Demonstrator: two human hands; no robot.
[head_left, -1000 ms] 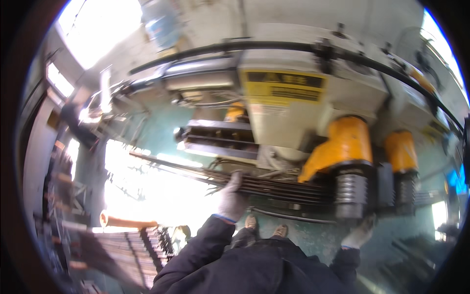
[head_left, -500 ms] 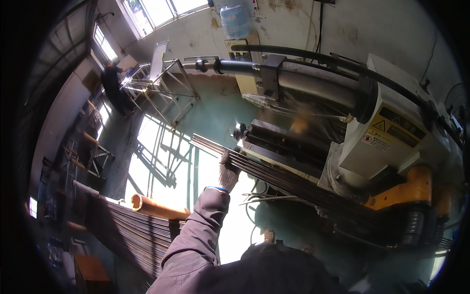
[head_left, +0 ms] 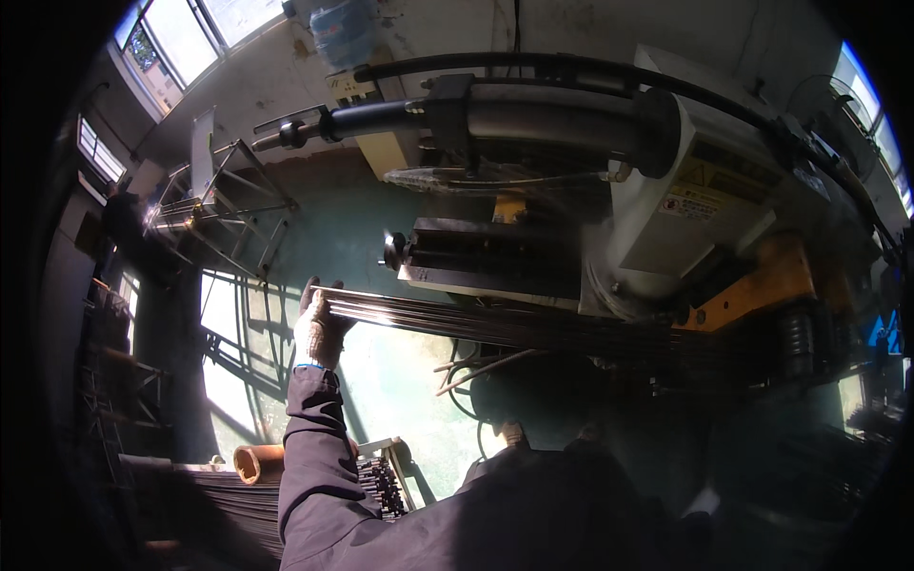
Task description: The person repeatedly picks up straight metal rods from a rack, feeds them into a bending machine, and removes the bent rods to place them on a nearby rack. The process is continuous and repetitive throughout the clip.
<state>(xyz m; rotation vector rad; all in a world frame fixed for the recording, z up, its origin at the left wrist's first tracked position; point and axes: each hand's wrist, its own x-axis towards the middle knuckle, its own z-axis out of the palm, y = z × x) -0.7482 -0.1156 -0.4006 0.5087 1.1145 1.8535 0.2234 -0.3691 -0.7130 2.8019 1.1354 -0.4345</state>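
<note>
My left hand [head_left: 322, 328], in a pale glove with dark fingertips, is closed around the near-left end of a bundle of long thin metal rods [head_left: 428, 316]. The rods stretch rightward along the front of a machine [head_left: 495, 279], and their far ends fade into dark shadow near its orange arm [head_left: 757, 285]. Sunlight glints off the rods beside my glove. My right hand does not show.
Above the machine bed runs a thick cylinder [head_left: 562, 124] with black hoses. At lower left lie more rods [head_left: 214, 504] and an orange tube [head_left: 257, 463]. A rack of short dark parts [head_left: 381, 485] stands beside my sleeve. Another person [head_left: 133, 233] is beside a metal frame [head_left: 233, 209].
My left hand has slid leftward along the rods to their end. The view has turned, shifting the machine left in the picture, and the rack of dark parts now shows.
</note>
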